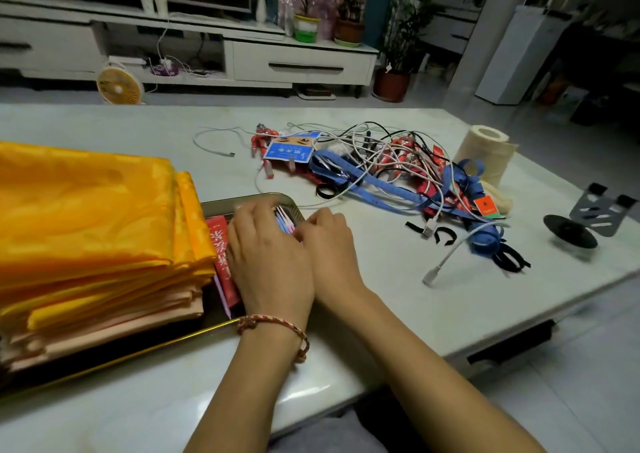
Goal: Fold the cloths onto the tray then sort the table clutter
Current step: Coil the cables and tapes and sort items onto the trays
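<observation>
A stack of folded yellow and peach cloths [93,230] lies on a dark gold-rimmed tray [252,199] at the left. A red packet [221,255] sits in the tray beside the cloths. My left hand [266,258] and my right hand [325,244] meet over the tray's right end, both holding a small bundle of pink, blue and white sticks [284,219]. The fingers of both hands curl round the bundle. A pile of clutter [398,172] with tangled cables, blue straps and red packets lies on the table to the right.
A tissue roll [485,154] stands behind the clutter. A grey phone stand [585,217] sits near the table's right edge. A loose white cable [214,140] and black strap loops [509,262] lie on the white table [415,314]. A TV cabinet and potted plants are beyond.
</observation>
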The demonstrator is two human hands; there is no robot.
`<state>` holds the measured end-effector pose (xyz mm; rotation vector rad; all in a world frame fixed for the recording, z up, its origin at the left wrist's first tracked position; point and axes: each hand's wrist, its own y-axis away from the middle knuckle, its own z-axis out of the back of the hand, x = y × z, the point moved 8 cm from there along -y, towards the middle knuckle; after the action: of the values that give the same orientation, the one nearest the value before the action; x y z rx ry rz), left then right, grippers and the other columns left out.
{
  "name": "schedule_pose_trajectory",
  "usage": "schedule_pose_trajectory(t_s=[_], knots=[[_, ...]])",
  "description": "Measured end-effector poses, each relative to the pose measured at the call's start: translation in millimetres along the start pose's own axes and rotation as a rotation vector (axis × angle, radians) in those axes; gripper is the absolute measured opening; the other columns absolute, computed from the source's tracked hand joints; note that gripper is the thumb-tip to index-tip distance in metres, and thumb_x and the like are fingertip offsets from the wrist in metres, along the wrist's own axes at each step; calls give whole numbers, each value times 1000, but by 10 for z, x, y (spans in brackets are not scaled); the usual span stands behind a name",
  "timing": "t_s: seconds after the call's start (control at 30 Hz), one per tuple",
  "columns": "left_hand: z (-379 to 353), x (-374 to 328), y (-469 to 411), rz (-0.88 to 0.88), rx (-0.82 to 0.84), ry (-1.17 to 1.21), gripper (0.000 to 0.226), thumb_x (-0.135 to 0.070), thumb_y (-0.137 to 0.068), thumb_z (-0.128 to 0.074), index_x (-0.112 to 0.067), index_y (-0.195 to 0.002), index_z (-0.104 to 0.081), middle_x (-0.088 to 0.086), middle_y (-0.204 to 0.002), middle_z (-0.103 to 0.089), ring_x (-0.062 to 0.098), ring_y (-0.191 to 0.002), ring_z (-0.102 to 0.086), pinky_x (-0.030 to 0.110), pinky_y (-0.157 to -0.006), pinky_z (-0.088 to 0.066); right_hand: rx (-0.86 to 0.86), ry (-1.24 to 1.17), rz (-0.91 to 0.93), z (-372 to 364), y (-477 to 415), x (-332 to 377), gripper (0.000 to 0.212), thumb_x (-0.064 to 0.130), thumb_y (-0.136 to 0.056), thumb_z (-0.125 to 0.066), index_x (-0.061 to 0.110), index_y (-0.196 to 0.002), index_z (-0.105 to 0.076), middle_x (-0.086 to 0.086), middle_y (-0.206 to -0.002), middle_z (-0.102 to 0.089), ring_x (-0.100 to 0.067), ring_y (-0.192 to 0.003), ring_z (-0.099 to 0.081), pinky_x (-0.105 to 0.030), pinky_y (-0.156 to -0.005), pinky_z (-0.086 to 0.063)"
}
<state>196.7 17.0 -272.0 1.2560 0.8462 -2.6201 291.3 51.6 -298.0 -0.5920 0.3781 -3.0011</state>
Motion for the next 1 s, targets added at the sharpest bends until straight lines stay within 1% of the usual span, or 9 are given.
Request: schedule_pose_trajectory(t_s=[0.1,0.23,0.37,0.43,0.5,0.63,0.73,0.83,1.0], knots=[[-108,-7,7,-29,45,108,35,-5,-83,-39,-3,-113,-58,16,-116,-55,30,-110,-46,34,-95,-35,41,-3,59,-3,7,-7,25,24,-94,-48,11,-108,-64,-6,-111,-48,-24,-106,-36,-26,-77,-23],[-143,-79,44,-130,22,154,28,4,-82,-44,-1,-104,-62,16,-107,-58,30,-104,-51,25,-91,-34,-280,-249,-16,545,23,-344,39,15,-75,-40,10,-102,-68,-10,-108,-62,-27,-107,-48,-27,-89,-29],[-217,-130,81,-212,53,225,25,7,-82,-44,-1,-95,-64,13,-98,-61,24,-95,-53,10,-82,-27,-439,-191,-21,1301,271,-846,60,-4,-59,-37,9,-112,-63,-9,-112,-61,-24,-107,-46,-27,-85,-31],[-261,-157,96,-229,81,275,23,3,-83,-44,-3,-94,-64,7,-95,-60,18,-92,-51,10,-79,-29,-380,41,-45,1522,396,-1122,65,-5,-63,-42,14,-124,-56,-10,-123,-56,-26,-111,-41,-26,-82,-24],[-277,-222,133,-257,95,322,24,-1,-84,-42,-4,-93,-64,1,-91,-55,16,-89,-50,13,-75,-32,-188,237,-141,1510,488,-1466,65,-7,-72,-50,20,-131,-51,-8,-133,-50,-29,-120,-34,-31,-86,-22],[-411,-239,215,-270,192,354,28,-9,-85,-38,-6,-95,-64,-2,-92,-55,16,-86,-50,19,-76,-36,-36,368,-145,1367,550,-1623,20,15,-88,-60,21,-105,-68,-2,-111,-64,-26,-113,-47,-32,-81,-23],[-503,-362,249,-234,355,340,35,-20,-89,-36,-8,-108,-62,0,-105,-57,18,-100,-52,22,-86,-37,-99,211,-56,1395,482,-1445,12,15,-85,-66,17,-91,-75,-4,-92,-71,-27,-93,-62,-33,-78,-37],[-641,-674,250,-212,549,335,32,-16,-99,-40,-8,-126,-54,6,-128,-55,20,-122,-47,20,-98,-31,-34,-27,-11,1287,329,-1103,14,13,-86,-65,12,-95,-75,0,-86,-67,-10,-75,-58,-25,-71,-39],[-798,-1086,100,-161,634,146,32,-18,-100,-29,-11,-121,-52,11,-123,-59,28,-111,-55,38,-94,-43,-99,-355,5,1257,140,-703,16,5,-85,-58,6,-89,-73,-3,-78,-68,-5,-67,-55,-22,-64,-42]])
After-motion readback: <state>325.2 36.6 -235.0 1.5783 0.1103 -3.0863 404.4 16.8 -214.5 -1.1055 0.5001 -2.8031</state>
